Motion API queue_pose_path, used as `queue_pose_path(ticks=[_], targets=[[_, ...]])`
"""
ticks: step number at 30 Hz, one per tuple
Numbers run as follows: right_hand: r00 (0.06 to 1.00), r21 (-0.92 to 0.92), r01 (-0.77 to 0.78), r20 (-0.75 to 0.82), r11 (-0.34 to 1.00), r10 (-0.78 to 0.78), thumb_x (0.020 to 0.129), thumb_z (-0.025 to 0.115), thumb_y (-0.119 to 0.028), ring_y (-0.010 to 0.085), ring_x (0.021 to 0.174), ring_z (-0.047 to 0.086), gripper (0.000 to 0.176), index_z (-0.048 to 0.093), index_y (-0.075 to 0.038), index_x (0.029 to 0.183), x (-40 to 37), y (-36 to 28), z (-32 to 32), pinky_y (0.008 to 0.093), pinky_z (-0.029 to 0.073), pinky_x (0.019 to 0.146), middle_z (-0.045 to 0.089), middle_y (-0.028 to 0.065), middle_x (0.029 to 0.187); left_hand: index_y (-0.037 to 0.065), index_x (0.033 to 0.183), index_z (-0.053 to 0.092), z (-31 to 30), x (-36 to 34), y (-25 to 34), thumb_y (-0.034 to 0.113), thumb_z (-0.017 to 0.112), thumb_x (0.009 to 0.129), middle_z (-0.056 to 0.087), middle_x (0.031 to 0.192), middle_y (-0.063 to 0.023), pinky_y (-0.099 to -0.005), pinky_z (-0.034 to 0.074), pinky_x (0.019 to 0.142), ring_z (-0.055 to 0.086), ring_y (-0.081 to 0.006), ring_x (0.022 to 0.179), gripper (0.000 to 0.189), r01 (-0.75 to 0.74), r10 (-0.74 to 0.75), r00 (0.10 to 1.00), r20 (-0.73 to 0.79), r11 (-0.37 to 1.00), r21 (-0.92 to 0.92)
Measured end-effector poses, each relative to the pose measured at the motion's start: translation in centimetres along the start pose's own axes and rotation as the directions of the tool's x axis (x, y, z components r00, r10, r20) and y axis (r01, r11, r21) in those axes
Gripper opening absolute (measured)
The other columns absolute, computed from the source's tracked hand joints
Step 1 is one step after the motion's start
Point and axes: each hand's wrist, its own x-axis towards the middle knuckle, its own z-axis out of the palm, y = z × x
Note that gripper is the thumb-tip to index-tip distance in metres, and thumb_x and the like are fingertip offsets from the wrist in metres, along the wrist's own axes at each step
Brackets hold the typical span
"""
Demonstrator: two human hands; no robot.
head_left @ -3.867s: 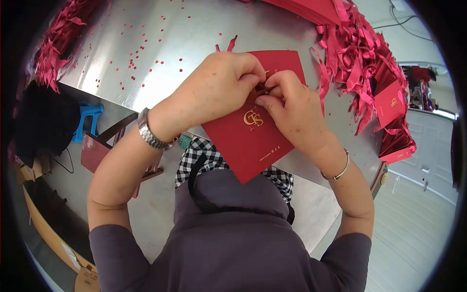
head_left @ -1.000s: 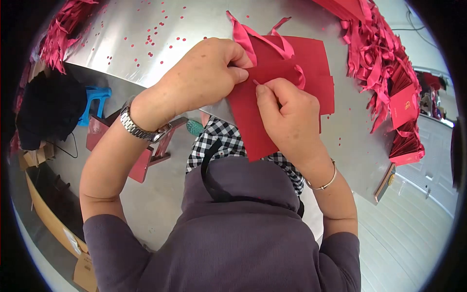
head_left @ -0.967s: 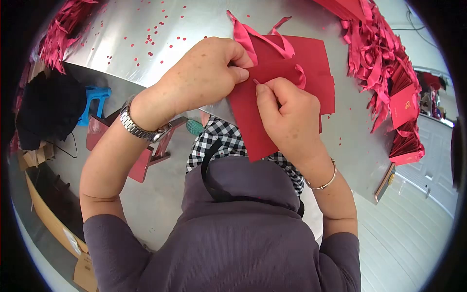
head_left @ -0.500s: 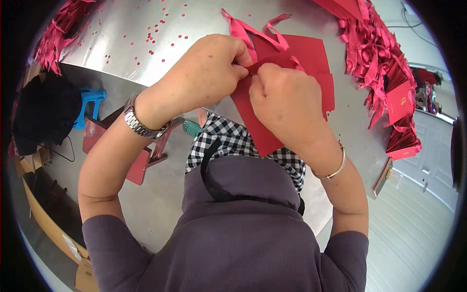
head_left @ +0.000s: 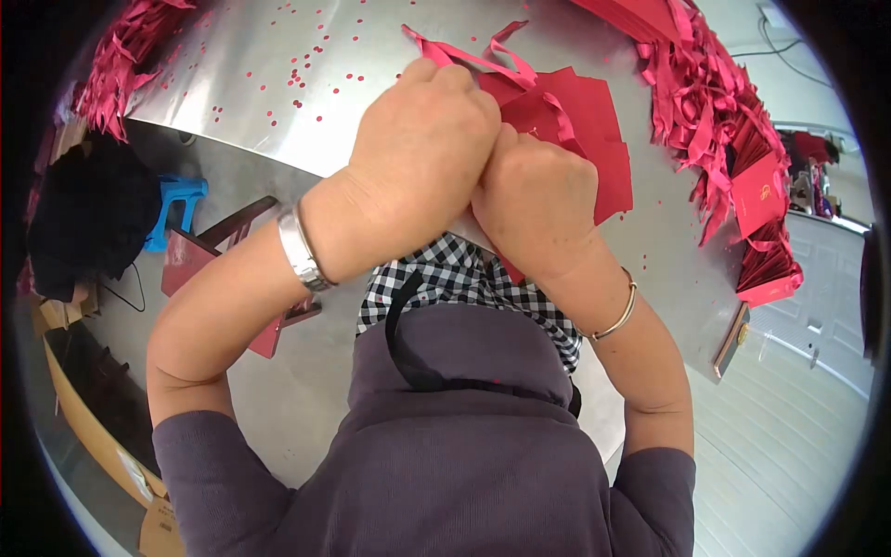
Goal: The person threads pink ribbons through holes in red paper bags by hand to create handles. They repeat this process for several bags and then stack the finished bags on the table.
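Observation:
A red paper bag [head_left: 599, 111], lying partly folded with a pink-red ribbon [head_left: 510, 72] at its top, reaches over the metal table's near edge. My left hand [head_left: 427, 148], below a metal watch, is closed and turned over, its knuckles against the ribbon. Pressed against it, my right hand [head_left: 538, 190] is closed over the left part of the bag. A strip of ribbon runs down the bag to the right knuckles. The fingertips of both hands are hidden beneath them, so the exact grip points do not show.
Small red paper dots [head_left: 297, 79] are scattered over the metal table [head_left: 251, 111]. Stacked red bags with gold print [head_left: 759, 195] and hanging ribbons [head_left: 696, 121] line the right side. More ribbons [head_left: 111, 74] hang at the far left. A blue stool [head_left: 176, 204] stands below.
My left hand has rolled over to the right, its back now upward, covering the pinch point. My right hand has lowered slightly. The ribbon and bag have shifted a little to the left.

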Motion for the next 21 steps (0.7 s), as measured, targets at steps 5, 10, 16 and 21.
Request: queue_pose_path(ticks=[5,10,16,21], targets=[[0.996,0.152,-0.044,-0.071,0.987,0.055,0.076,0.059,-0.011,0.0274,0.05,0.064,0.01,0.057,-0.004,0.069,0.0,0.5,0.5,0.0377,0.048,0.043,0.061,0.0134,0.058,0.002,0.084,0.063,0.0,0.4,0.1,0.005,0.061,0.073,0.064,0.082,-0.0173,-0.0433,0.051,0.073,0.062,-0.0353,0.082,0.012,0.096,-0.091,0.991,0.094,0.994,-0.049],[0.974,0.391,-0.227,0.064,0.892,0.219,0.081,0.058,-0.017,0.0375,0.061,0.063,0.02,0.062,0.0,0.072,0.9,1.4,-0.2,0.0469,0.052,0.057,0.063,0.0197,0.065,0.0,0.095,0.063,-0.5,1.1,-0.9,0.006,0.055,0.084,0.067,0.088,-0.0205,-0.0397,0.05,0.072,0.064,-0.0382,0.081,0.015,0.32,-0.239,0.935,0.262,0.886,-0.336],[0.97,0.456,-0.244,0.123,0.856,0.21,0.087,0.058,-0.02,0.0377,0.065,0.064,0.023,0.062,-0.002,0.074,0.0,1.9,0.1,0.0468,0.052,0.06,0.063,0.0189,0.068,-0.001,0.097,0.065,-0.8,1.5,-1.7,0.001,0.054,0.086,0.067,0.083,-0.0138,-0.0337,0.05,0.073,0.064,-0.0274,0.076,0.015,0.339,-0.199,0.923,0.33,0.828,-0.448],[0.972,0.519,-0.216,0.035,0.827,0.232,0.087,0.059,-0.019,0.0363,0.064,0.064,0.02,0.059,-0.003,0.074,-0.5,2.2,0.6,0.0466,0.051,0.057,0.063,0.0163,0.067,-0.001,0.096,0.064,-0.1,2.3,-3.8,-0.003,0.057,0.086,0.06,0.085,-0.0072,-0.0296,0.047,0.073,0.058,-0.018,0.079,0.013,0.089,0.074,0.955,0.287,0.852,-0.515]])
